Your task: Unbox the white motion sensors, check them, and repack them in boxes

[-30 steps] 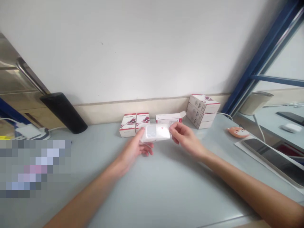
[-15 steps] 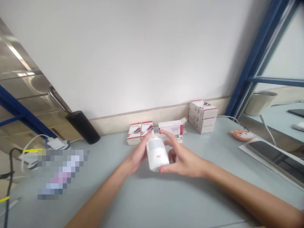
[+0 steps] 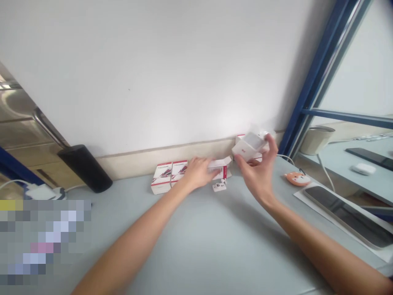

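Note:
My right hand (image 3: 259,172) is raised and grips a white motion sensor (image 3: 242,150) with a greyish window and a small red mark; clear plastic seems to stick up from it. Thumb and fingers hold it from opposite sides, above the table. My left hand (image 3: 199,172) is closed over an open white-and-red box (image 3: 218,170) lying on its side, its flap turned to the right. Small white parts (image 3: 219,186) lie just in front of that box. The left fingers are partly hidden behind the hand.
Two closed boxes (image 3: 162,186) sit left of my left hand. More stacked boxes (image 3: 239,139) are mostly hidden behind the sensor. A black cylinder (image 3: 89,168) stands at the left, an orange animal-faced item (image 3: 297,178) and a dark slab (image 3: 346,216) at the right.
The motion sensor has moved from between both hands to the upper right, now in my right hand alone. My left hand has let go of it and reached to the open box.

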The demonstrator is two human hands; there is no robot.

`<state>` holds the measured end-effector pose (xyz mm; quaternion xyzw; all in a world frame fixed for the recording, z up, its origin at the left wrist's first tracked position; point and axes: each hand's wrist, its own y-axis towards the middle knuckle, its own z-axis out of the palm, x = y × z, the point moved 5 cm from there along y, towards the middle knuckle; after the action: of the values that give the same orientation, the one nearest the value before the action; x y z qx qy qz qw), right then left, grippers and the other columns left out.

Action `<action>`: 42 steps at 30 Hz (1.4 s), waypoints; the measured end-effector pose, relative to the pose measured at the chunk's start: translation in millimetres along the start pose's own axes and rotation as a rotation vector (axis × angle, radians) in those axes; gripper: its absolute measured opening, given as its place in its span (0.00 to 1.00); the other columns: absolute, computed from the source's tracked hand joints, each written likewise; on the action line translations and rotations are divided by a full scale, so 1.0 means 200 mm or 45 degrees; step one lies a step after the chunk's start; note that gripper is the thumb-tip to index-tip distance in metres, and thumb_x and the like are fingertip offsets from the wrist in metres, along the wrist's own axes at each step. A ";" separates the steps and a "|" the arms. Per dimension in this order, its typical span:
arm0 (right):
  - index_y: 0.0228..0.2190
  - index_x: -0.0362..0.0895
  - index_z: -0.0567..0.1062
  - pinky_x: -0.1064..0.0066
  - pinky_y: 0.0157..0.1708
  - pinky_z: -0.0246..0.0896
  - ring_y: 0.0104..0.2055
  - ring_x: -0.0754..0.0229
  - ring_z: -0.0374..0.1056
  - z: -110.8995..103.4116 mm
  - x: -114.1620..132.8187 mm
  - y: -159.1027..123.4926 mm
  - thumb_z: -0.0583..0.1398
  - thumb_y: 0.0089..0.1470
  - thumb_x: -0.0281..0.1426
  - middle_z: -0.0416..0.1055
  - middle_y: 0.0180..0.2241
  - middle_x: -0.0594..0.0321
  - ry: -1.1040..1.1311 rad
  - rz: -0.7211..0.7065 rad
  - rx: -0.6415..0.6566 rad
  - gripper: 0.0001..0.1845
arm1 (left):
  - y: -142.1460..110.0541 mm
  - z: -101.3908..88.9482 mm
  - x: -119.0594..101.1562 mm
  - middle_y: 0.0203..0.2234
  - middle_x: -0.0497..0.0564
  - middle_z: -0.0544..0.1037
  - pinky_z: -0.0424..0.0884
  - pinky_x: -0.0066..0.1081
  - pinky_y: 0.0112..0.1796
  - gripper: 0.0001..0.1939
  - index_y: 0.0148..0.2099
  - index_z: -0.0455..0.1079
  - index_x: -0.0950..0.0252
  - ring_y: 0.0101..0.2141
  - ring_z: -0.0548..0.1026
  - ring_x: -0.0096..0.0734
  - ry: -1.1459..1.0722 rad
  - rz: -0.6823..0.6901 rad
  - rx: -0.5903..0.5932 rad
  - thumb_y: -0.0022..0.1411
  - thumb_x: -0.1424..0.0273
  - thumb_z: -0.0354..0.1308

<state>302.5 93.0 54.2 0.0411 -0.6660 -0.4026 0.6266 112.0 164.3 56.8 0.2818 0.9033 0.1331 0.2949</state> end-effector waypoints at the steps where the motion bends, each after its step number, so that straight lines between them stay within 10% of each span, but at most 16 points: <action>1: 0.71 0.59 0.46 0.58 0.34 0.78 0.36 0.55 0.78 -0.02 -0.01 0.01 0.70 0.54 0.40 0.58 0.67 0.45 -0.015 -0.010 -0.041 0.54 | 0.01 0.02 0.01 0.54 0.58 0.81 0.66 0.48 0.60 0.26 0.58 0.73 0.59 0.57 0.76 0.55 0.029 0.002 0.026 0.64 0.51 0.64; 7: 0.70 0.61 0.47 0.59 0.31 0.76 0.36 0.56 0.76 -0.03 0.02 0.01 0.71 0.55 0.42 0.63 0.62 0.49 0.018 -0.071 -0.088 0.53 | -0.03 -0.12 0.00 0.50 0.55 0.82 0.73 0.40 0.49 0.23 0.63 0.67 0.57 0.48 0.81 0.46 -0.041 -0.025 -0.023 0.75 0.52 0.49; 15: 0.69 0.60 0.55 0.60 0.30 0.68 0.30 0.56 0.64 0.13 0.15 -0.27 0.69 0.60 0.40 0.72 0.37 0.61 -0.037 -0.193 0.383 0.44 | -0.58 -0.23 -0.07 0.58 0.55 0.76 0.69 0.40 0.54 0.22 0.65 0.62 0.55 0.55 0.75 0.48 -0.580 -0.148 -0.042 0.75 0.54 0.53; 25: 0.61 0.60 0.69 0.45 0.61 0.61 0.65 0.43 0.61 0.20 0.17 -0.39 0.54 0.72 0.37 0.60 0.69 0.58 -0.415 -0.455 0.999 0.19 | -0.81 -0.10 0.05 0.52 0.54 0.76 0.72 0.39 0.52 0.23 0.65 0.56 0.53 0.50 0.76 0.40 -1.142 -0.401 -0.247 0.75 0.52 0.52; 30: 0.65 0.54 0.61 0.44 0.62 0.61 0.65 0.43 0.61 0.20 0.19 -0.38 0.56 0.70 0.36 0.61 0.66 0.50 -0.310 -0.502 0.903 0.25 | -0.83 -0.11 0.01 0.51 0.55 0.74 0.73 0.43 0.52 0.27 0.70 0.50 0.52 0.49 0.75 0.42 -1.104 -0.318 -0.197 0.76 0.54 0.52; 33: 0.48 0.52 0.72 0.43 0.62 0.60 0.63 0.43 0.63 0.19 0.22 -0.35 0.57 0.70 0.36 0.67 0.61 0.53 -0.315 -0.485 0.956 0.07 | -0.84 -0.13 -0.01 0.54 0.58 0.72 0.72 0.49 0.56 0.32 0.73 0.46 0.51 0.52 0.74 0.45 -0.894 -0.121 -0.234 0.74 0.60 0.56; 36: 0.37 0.50 0.74 0.47 0.60 0.62 0.61 0.45 0.66 0.18 0.26 -0.32 0.55 0.71 0.37 0.69 0.58 0.56 -0.239 -0.465 1.040 0.10 | -0.84 -0.18 -0.04 0.57 0.58 0.69 0.69 0.53 0.60 0.38 0.75 0.45 0.50 0.56 0.72 0.47 -0.666 0.138 -0.332 0.71 0.67 0.59; 42: 0.48 0.52 0.73 0.58 0.44 0.71 0.44 0.53 0.73 0.11 0.08 -0.15 0.54 0.70 0.39 0.74 0.48 0.57 -0.191 -0.187 0.624 0.11 | -0.82 -0.24 -0.06 0.58 0.60 0.68 0.71 0.53 0.58 0.44 0.76 0.45 0.51 0.56 0.70 0.50 -0.388 0.412 -0.362 0.65 0.74 0.61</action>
<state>267.2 75.0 51.6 0.2098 -0.7835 -0.2756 0.5159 20.3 21.3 32.5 0.3951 0.7639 0.2601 0.4391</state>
